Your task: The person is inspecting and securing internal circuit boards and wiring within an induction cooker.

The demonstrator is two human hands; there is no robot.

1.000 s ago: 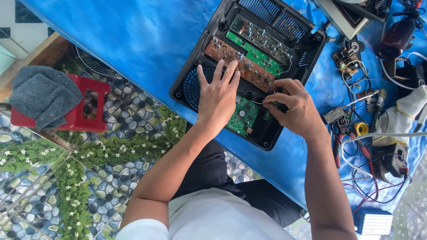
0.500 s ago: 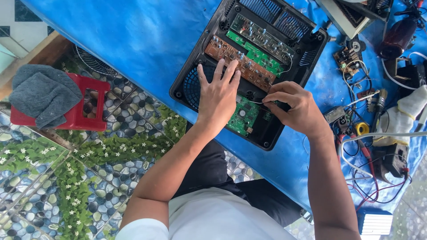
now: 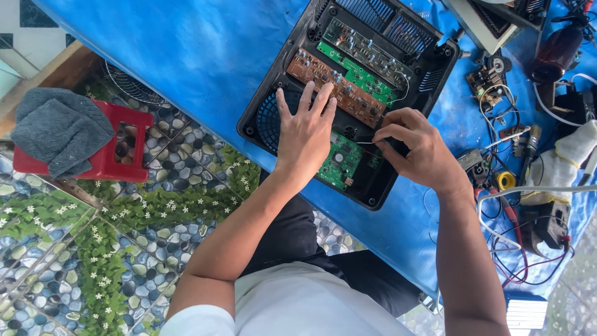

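Left hand lies flat, fingers spread, on the brown circuit board inside the open black casing on the blue table. Right hand pinches a thin white wire between closed fingertips, just beside the green board.

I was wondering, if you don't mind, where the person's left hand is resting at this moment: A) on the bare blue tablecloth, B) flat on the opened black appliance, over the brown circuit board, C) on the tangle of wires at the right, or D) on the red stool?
B: the left hand lies flat, fingers spread, on the opened black appliance, its fingertips over the brown circuit board.
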